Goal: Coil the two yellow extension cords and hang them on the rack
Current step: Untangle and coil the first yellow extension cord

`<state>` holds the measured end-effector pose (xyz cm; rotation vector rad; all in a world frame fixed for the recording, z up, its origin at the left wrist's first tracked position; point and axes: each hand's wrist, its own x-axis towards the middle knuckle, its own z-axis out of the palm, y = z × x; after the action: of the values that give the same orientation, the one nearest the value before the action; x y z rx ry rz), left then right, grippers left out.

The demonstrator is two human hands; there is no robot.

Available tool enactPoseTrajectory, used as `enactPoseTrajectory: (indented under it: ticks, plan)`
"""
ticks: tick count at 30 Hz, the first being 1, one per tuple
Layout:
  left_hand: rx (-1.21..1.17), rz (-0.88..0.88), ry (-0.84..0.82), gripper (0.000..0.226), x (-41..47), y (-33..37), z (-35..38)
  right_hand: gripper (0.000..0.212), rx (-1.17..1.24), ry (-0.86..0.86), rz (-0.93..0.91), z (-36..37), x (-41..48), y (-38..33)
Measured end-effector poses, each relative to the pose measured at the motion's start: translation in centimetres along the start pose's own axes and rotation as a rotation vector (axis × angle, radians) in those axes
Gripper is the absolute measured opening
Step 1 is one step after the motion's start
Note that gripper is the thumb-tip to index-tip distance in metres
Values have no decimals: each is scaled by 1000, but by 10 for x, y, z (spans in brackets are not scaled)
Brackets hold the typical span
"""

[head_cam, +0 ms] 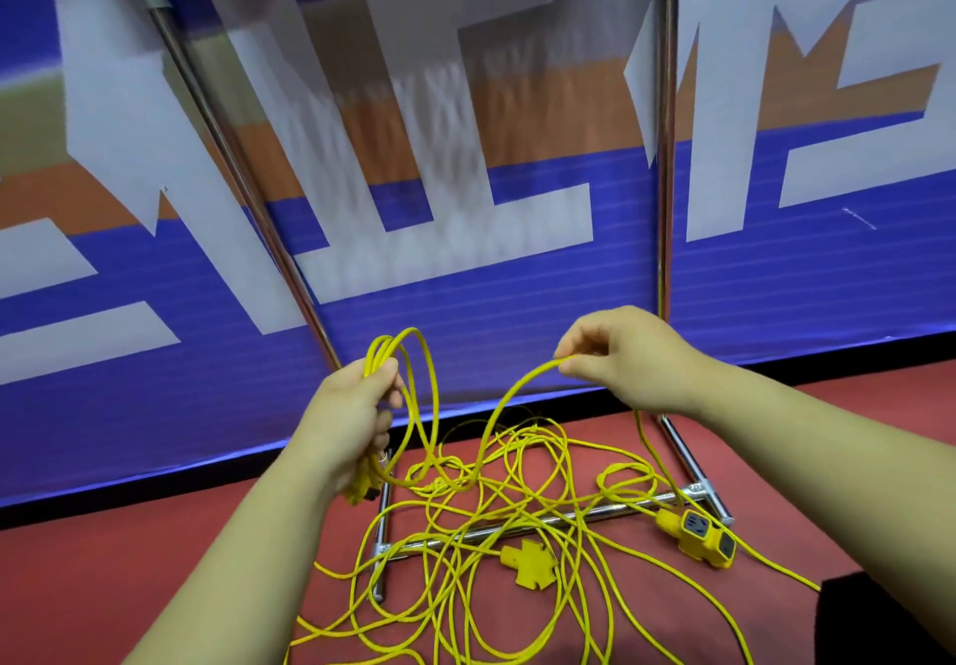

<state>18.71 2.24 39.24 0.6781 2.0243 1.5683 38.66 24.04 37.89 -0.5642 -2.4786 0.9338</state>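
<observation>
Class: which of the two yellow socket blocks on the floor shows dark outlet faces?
The socket block at the right, by the rack base corner; the cross-shaped socket block shows only plain yellow.

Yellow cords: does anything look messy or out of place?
Most cord lies in a tangled heap on the red floor, draped across the rack's base bar, socket blocks among it. Only a few loops sit in the left hand; the right hand pinches one strand.
</observation>
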Motion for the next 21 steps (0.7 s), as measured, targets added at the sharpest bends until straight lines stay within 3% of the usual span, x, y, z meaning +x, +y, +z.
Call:
enactPoseTrajectory:
  ticks: [4,8,13,21]
  plan:
    - [-62,4,-73,26,-4,4,6,3,-117,-219,-146,4,-7,-16]
    - [-82,-23,-120,25,-10,4,19,6,-54,-330,-214,7,-12,-30]
    - [-49,-53,-264,24,-18,3,38,7,216,-308,-179,4,-13,-40]
    - [-72,-149,-407,21,-34,8,63,5,689,-91,-45,-2,-11,-44]
